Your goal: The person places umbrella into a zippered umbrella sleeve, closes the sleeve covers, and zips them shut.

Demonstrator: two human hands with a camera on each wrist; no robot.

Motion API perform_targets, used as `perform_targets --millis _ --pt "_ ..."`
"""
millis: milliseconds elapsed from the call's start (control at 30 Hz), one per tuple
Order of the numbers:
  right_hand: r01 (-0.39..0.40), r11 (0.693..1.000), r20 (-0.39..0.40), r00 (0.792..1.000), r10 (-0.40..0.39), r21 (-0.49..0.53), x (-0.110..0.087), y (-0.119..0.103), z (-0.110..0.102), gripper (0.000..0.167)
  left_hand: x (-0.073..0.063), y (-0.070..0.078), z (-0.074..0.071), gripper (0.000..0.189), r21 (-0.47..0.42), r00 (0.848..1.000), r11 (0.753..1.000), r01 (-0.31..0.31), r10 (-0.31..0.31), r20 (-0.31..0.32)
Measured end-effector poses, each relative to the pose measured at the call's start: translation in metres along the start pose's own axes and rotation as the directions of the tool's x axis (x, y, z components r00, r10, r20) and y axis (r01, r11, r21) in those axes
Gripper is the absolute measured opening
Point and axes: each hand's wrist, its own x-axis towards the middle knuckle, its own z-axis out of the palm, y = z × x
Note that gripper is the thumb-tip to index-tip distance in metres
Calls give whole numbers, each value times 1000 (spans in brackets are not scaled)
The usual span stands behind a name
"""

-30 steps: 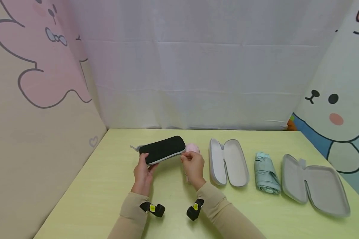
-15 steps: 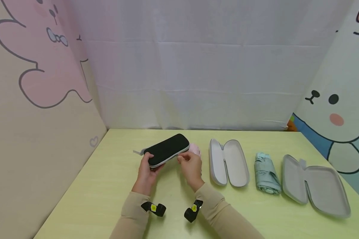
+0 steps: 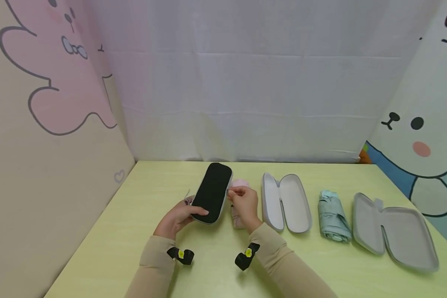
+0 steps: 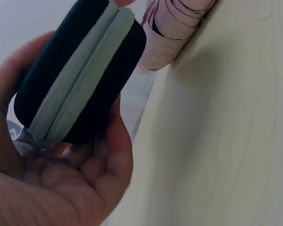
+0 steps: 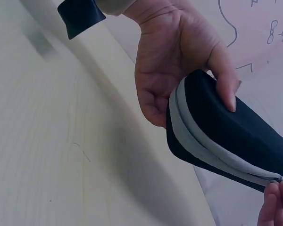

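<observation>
My left hand (image 3: pixel 178 217) grips a black zippered case (image 3: pixel 213 190), its thumb across the top face and its fingers underneath. The case is held up over the table, with its long side slanting away from me. A pale grey zip band (image 5: pixel 198 141) runs round its edge, the two halves lying together along the end seen in the right wrist view. At the case's right side, my right hand (image 3: pixel 246 205) pinches the zip pull (image 5: pixel 281 179). Behind that hand lies a pink rolled, folded umbrella (image 4: pixel 172 35), partly hidden in the head view.
To the right, an open white glasses case (image 3: pixel 294 203) lies on the pale yellow table (image 3: pixel 108 248). Beyond it are a mint-green folded umbrella (image 3: pixel 333 217) and a wider open grey case (image 3: pixel 407 236). A white curtain (image 3: pixel 245 103) hangs along the table's back edge.
The left hand has turned the black case counterclockwise, from lying mostly sideways to pointing away from me. The right hand has stayed at the case's edge, shifting slightly left, then back right.
</observation>
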Motion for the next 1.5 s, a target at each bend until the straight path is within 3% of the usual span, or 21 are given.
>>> perform_targets --millis 200,333,600,900,1200,1500 --pt "-9 1000 31 999 10 -26 1 -2 0 4 2 3 1 48 123 998 992 33 -26 -58" --pt "-18 998 36 999 21 -63 3 -2 0 5 2 4 3 53 169 999 985 25 -19 -37" --pt "-33 997 73 997 39 -75 2 -1 -1 5 4 -1 5 45 38 995 999 20 -17 -94" --pt "-2 993 82 997 12 -117 -1 1 2 4 5 -2 7 46 -47 990 999 8 -15 -140" --pt "-20 997 104 994 28 -79 -6 2 6 3 5 0 3 15 -197 974 980 -1 -44 -223" --pt "-32 999 113 993 36 -42 -8 2 8 4 6 0 2 42 -286 963 958 -8 -69 -261"
